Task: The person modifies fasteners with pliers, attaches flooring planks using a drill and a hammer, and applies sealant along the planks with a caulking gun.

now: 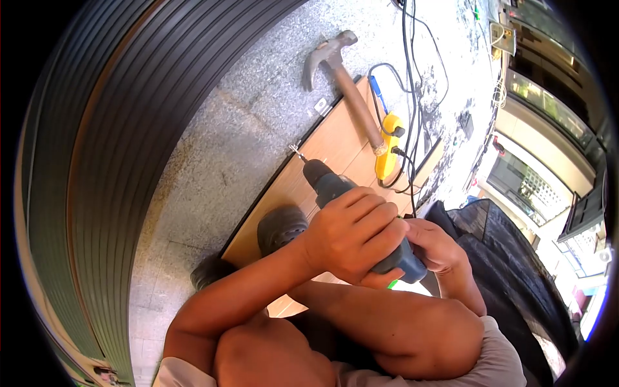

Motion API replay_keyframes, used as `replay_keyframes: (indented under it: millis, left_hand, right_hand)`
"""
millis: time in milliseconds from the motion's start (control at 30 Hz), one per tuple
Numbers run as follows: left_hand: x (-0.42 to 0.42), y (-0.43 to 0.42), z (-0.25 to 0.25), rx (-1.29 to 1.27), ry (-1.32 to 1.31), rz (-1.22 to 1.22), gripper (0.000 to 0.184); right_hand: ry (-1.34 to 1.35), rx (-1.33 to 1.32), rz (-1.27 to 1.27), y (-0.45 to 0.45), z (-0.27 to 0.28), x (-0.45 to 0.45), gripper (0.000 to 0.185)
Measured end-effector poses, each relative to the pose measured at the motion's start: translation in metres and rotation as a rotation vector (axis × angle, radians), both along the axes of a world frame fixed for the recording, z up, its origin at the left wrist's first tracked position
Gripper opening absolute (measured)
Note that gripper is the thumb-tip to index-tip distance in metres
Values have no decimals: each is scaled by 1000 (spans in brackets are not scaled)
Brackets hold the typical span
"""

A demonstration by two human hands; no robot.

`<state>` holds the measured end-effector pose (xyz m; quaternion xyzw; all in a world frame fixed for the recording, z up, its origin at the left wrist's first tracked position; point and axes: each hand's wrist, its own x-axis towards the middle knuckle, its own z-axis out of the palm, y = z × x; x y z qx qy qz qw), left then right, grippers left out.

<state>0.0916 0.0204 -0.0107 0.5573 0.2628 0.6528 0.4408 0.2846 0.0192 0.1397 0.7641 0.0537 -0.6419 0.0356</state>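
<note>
A dark power drill (326, 183) with a bit in its chuck points up and to the left over a wooden board (335, 138). My left hand (358, 235) is wrapped round the drill's body from above. At the drill's rear end is my right hand (435, 245), its fingers bent against the tool and partly hidden behind it. A claw hammer (351, 93) lies across the board's upper part, its handle end touching a yellow power strip (388, 148) with black plugs in it. Beside the strip is a blue pen-like object (378, 92).
Ribbed dark panels (129, 116) curve along the left. Black cables (409, 58) run over the floor at the top. A dark shoe (280, 227) rests on the board. Black sheeting (496, 258) lies at the right, with a building beyond.
</note>
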Motion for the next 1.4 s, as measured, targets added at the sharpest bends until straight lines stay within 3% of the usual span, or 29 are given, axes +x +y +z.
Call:
replay_keyframes:
  millis: [133,367,433,467,567,667,967,1400]
  left_hand:
    - [2,2,0,11,9,39,51]
    - [3,-1,0,-12,5,35,51]
    - [5,-4,-1,-18,-2,33,53]
    - [6,-3,0,-23,6,37,53]
    - [9,1,0,-35,24,65,58]
    - [10,5,2,-59,38,78,59]
    - [11,14,-1,-73,20,176,58]
    - [8,14,-12,-80,19,197,57]
  right_hand:
    - [120,46,-27,2,-3,-3,50]
    - [70,133,48,-2,2,-15,54]
    - [54,207,304,4,11,-13,71]
    - [64,203,307,5,17,-16,71]
    - [187,530,709,21,38,-40,86]
    - [-56,328,1115,35,45,-61,99]
    - [-127,470,1212,43,33,-69,97]
    - [-91,444,1251,49,22,-67,101]
